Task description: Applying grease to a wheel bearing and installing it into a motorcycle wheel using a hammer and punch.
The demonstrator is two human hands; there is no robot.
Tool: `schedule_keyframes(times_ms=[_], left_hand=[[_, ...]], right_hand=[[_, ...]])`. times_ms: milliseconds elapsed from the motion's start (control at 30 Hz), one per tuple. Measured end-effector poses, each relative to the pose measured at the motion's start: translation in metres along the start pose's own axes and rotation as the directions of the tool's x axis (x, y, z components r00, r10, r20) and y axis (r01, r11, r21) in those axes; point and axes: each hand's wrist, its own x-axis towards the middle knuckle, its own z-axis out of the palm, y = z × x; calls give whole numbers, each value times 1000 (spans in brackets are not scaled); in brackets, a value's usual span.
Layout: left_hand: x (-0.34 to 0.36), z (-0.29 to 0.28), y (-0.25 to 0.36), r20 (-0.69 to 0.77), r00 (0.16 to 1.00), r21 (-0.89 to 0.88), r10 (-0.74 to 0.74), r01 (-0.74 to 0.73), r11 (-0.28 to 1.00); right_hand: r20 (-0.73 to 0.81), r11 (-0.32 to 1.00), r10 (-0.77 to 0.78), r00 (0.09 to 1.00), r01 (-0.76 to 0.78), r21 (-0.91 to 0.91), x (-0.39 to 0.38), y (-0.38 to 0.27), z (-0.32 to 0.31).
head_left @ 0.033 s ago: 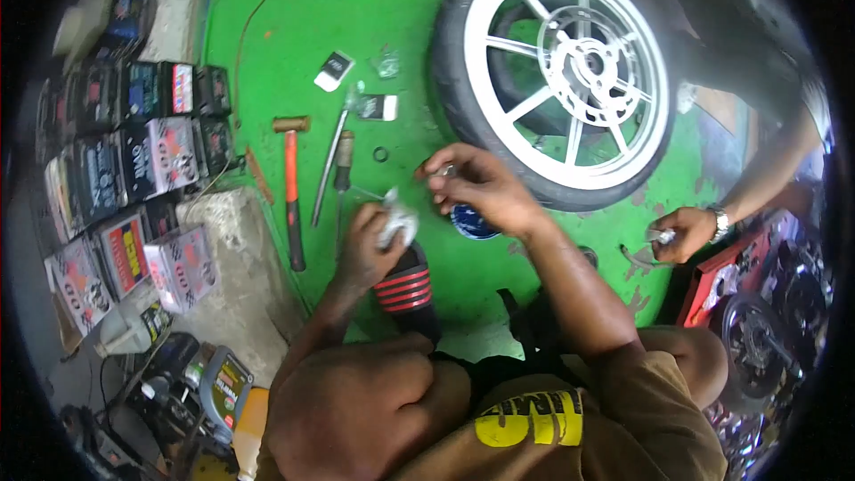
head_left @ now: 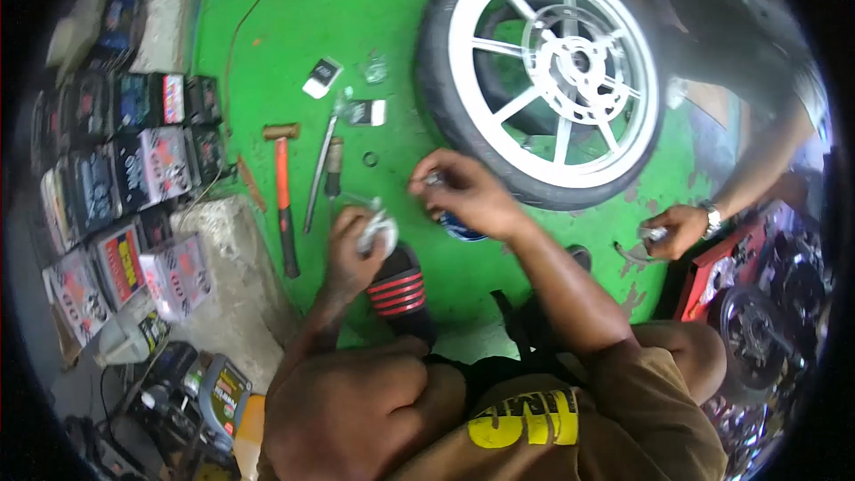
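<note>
My left hand [head_left: 349, 254] grips a crumpled white rag [head_left: 377, 228] above my black sandal with red stripes. My right hand [head_left: 468, 196] pinches a small metal part [head_left: 435, 177] over a round blue tin [head_left: 460, 230], partly hidden beneath it. A white spoked wheel with black tyre [head_left: 427, 71] lies beyond my right hand. To the left on the green floor are a red-handled hammer [head_left: 283, 187], a steel bar [head_left: 317, 191], a wooden-handled screwdriver [head_left: 335, 160], a black ring [head_left: 370, 159] and small packets [head_left: 365, 113].
A co-worker's hand [head_left: 677, 236] at right holds a small metal piece near a dark hose. Stacked boxed batteries [head_left: 165, 165] line the left side on and beside a concrete ledge [head_left: 223, 276]. Oil containers [head_left: 218, 396] sit lower left; a red tray [head_left: 712, 263] and wheel parts [head_left: 753, 338] lie at right.
The whole view has shifted slightly, with most things appearing a little left. My right hand has moved slightly left and is more blurred; both hands keep their holds.
</note>
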Motion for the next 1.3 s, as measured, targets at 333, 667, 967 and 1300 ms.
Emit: schedule_keyframes(times_ms=[333, 667, 967, 1300], left_hand=[[12, -15, 17, 109, 983, -53, 145, -140, 989], [-24, -60, 10, 439, 859, -77, -262, 327, 942], [-6, -47, -13, 410, 901, 73, -144, 125, 989], [21, -9, 18, 469, 865, 557, -178, -134, 820]], right_hand=[[362, 700, -36, 932, 282, -657, -6, 50, 68], [514, 269, 138, 847, 468, -842, -46, -1, 65], [506, 477, 195, 840, 370, -797, -70, 4, -8], [467, 861, 253, 847, 22, -507, -120, 94, -32]])
